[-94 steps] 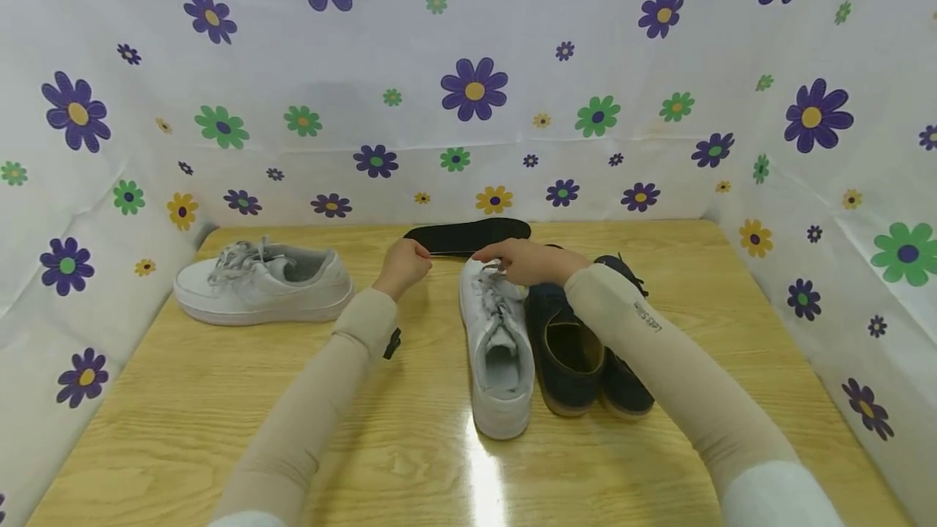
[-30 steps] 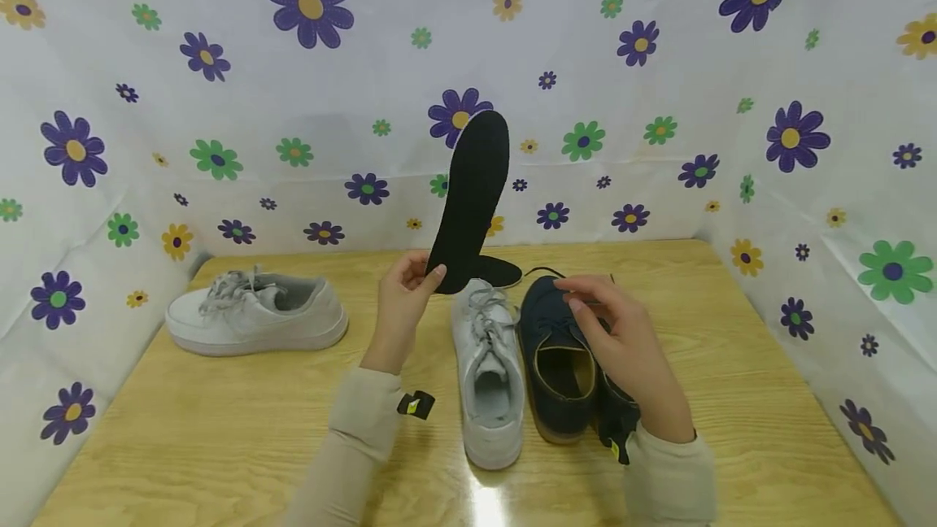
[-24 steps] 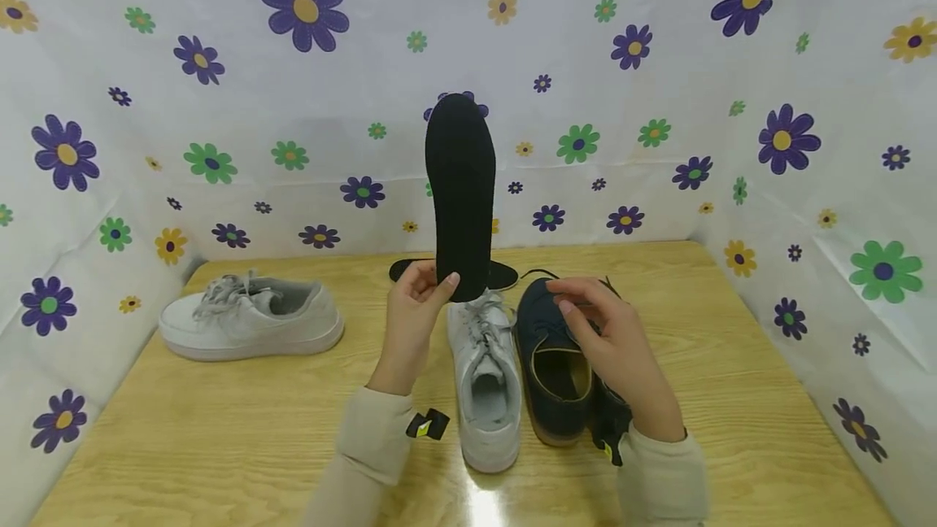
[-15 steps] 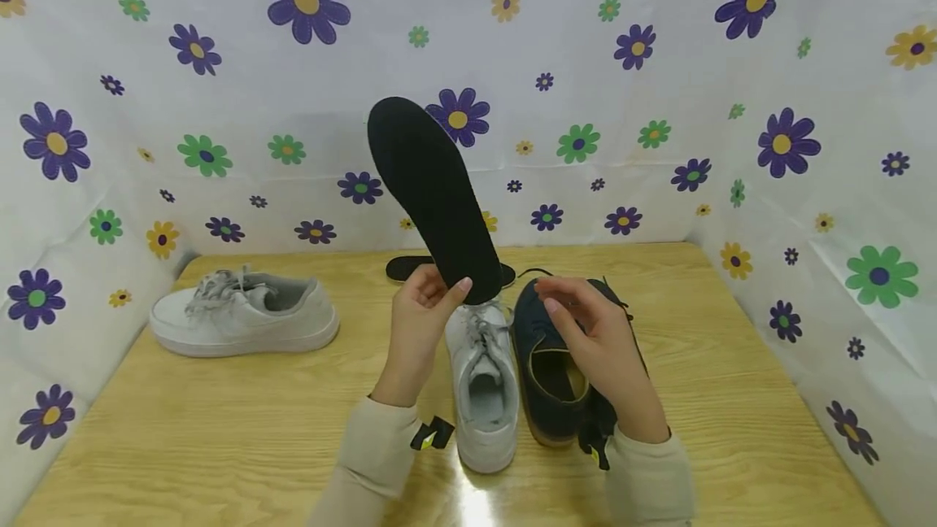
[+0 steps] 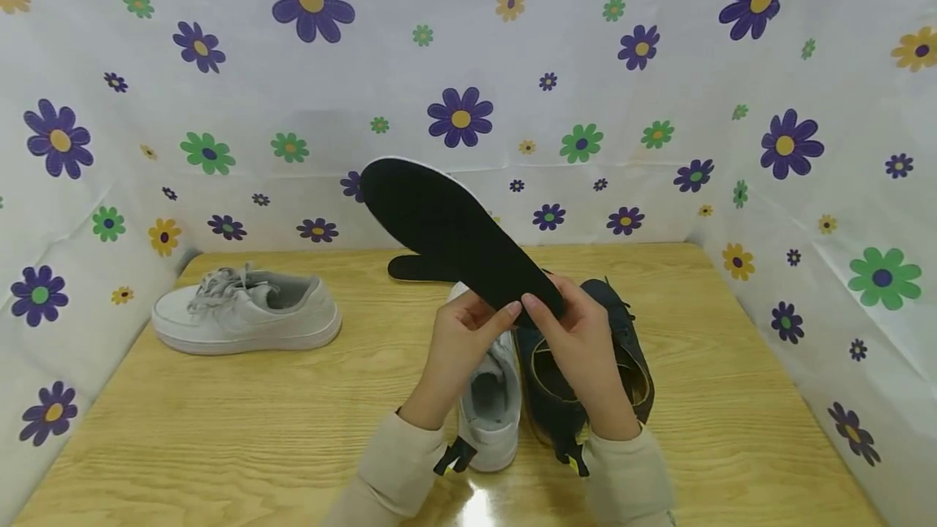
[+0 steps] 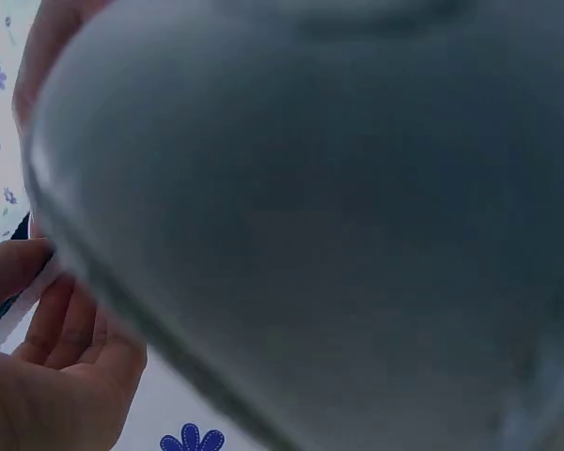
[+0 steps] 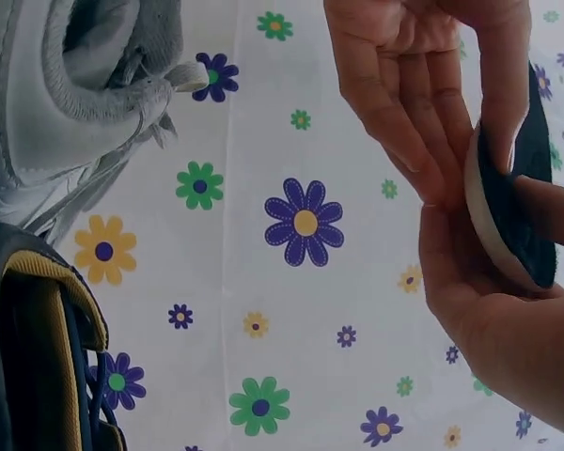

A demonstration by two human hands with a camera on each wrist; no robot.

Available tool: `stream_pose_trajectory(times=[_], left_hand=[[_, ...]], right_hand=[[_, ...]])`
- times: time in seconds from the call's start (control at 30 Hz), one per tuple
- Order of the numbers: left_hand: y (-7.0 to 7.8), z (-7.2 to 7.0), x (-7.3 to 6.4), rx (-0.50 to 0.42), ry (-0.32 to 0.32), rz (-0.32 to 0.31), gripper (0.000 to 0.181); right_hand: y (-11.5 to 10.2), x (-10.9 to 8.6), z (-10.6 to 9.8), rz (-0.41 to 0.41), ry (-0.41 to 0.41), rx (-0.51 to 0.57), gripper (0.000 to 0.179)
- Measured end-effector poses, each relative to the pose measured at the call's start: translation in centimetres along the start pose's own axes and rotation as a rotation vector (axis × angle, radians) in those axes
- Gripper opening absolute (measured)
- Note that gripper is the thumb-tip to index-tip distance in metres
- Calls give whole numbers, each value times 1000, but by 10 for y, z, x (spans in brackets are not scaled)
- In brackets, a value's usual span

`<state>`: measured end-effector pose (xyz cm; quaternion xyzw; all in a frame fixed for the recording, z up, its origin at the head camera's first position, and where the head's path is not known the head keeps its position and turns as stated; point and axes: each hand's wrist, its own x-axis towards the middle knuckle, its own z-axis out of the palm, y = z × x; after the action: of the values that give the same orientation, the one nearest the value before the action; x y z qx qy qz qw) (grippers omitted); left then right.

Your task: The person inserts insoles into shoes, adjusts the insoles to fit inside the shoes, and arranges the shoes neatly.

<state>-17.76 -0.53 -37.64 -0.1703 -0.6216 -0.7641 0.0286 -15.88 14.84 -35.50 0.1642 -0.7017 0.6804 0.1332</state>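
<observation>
Pinching one end of the insole [image 5: 454,226], fingers [image 5: 545,317] of the left hand [image 5: 461,340] and right hand [image 5: 586,340] hold it above the bench [image 5: 220,429]; a slack pinch could let its unsupported far end tip.

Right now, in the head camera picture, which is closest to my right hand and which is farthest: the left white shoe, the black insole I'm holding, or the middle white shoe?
1. Black insole: gripped in your right hand.
2. Middle white shoe: just left of that hand.
3. Left white shoe: far over to the left.
</observation>
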Motion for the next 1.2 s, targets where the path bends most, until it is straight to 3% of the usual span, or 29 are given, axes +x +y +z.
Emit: stream_pose_trajectory(times=[0.17,0.33,0.5,0.6,0.7,0.8,0.87,0.93,1.03,1.13,1.2], left_hand=[[5,-1,-2,63,-14,27,17],[13,-14,-2,-16,-15,138,17],[27,-29,-1,-64,9,215,36],[35,-36,-2,-80,71,212,38],[41,-48,-1,-183,156,226,27],[50,-61,-1,-311,275,297,16],[55,-70,-1,-306,355,385,19],[59,-76,-2,-149,408,487,32],[62,-81,-4,255,444,643,56],[65,-83,-3,628,371,802,76],[66,-83,-3,779,260,857,82]], right_hand=[[-1,-1,0,-104,56,21,24],[-1,-2,-6,-236,6,19,23],[-1,-2,-12,-235,-53,89,31],[-2,-3,-16,-209,-116,81,29],[-3,-5,-22,-211,-167,16,25],[-4,-5,-28,-224,-186,-19,20],[-5,-5,-32,-217,-185,-11,20],[-5,-5,-34,-210,-178,-2,21],[-6,-5,-36,-201,-165,-9,22],[-9,-6,-37,-196,-153,-43,26],[-10,-6,-39,-197,-154,-64,29]])
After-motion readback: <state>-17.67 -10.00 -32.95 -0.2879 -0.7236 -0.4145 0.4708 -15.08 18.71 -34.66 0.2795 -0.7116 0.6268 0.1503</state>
